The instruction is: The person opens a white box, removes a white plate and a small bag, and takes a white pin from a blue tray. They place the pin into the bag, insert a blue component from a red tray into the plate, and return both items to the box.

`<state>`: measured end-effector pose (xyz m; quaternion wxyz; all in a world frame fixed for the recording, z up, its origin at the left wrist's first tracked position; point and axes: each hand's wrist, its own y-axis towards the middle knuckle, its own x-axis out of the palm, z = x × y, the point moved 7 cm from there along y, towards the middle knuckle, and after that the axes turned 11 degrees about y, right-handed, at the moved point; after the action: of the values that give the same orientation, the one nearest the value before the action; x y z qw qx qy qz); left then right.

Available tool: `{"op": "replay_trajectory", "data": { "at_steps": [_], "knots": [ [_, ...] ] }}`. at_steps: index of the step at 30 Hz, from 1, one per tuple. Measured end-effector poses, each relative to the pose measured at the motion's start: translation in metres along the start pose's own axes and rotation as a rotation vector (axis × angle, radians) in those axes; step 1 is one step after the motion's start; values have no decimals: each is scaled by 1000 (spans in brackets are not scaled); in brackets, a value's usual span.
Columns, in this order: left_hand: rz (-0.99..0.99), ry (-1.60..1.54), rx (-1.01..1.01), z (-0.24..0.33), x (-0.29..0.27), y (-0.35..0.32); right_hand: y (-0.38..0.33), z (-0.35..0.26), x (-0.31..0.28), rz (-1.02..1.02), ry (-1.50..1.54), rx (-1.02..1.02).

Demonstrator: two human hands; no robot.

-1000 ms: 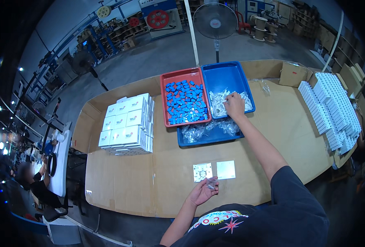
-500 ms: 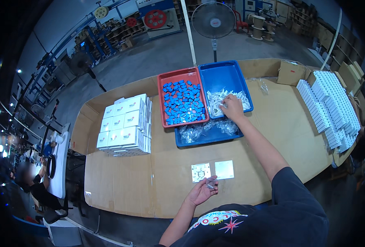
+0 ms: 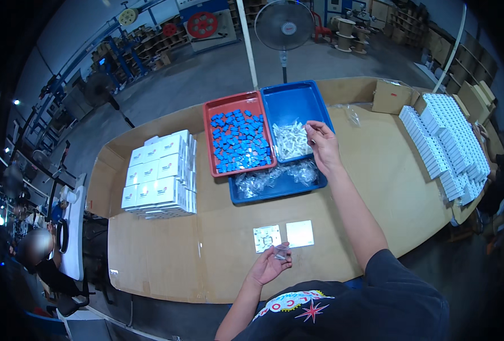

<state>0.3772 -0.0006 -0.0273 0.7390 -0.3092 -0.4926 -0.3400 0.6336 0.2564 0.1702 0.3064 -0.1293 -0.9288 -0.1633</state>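
My left hand [image 3: 266,269], low over the near part of the table, is closed around a small clear plastic cup or pouch [image 3: 281,250] with a few small white pieces inside. My right hand [image 3: 324,149] is raised at the right side of the upper blue tray [image 3: 291,102], thumb and fingers pinched together. What sits in that pinch is too small to make out. Loose slim white pieces [image 3: 291,142] lie heaped in this tray. Just beyond my left hand are a white card with a printed drawing [image 3: 266,236] and a plainer white card [image 3: 300,233].
A red tray [image 3: 209,136] of small blue parts adjoins the blue one. Beneath both, a lower blue tray [image 3: 252,199] holds clear plastic bags. White boxes [image 3: 158,176] are stacked left, white slotted pieces [image 3: 448,145] right. A cardboard rim [image 3: 354,91] edges the table; a person [image 3: 47,261] sits far left.
My right hand has come up out of the white pieces, its fingertips pinched. The left hand still holds the clear container. The whole view has shifted slightly.
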Motion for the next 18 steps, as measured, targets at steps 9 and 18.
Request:
{"op": "replay_trajectory", "data": {
  "at_steps": [9,18],
  "knots": [
    [18,-26,-11,-3,0,1,-47,-12,5,-67,169,201],
    [44,-2,26,1,0,4,-196,57,-47,-82,-501,422]
  ]
}}
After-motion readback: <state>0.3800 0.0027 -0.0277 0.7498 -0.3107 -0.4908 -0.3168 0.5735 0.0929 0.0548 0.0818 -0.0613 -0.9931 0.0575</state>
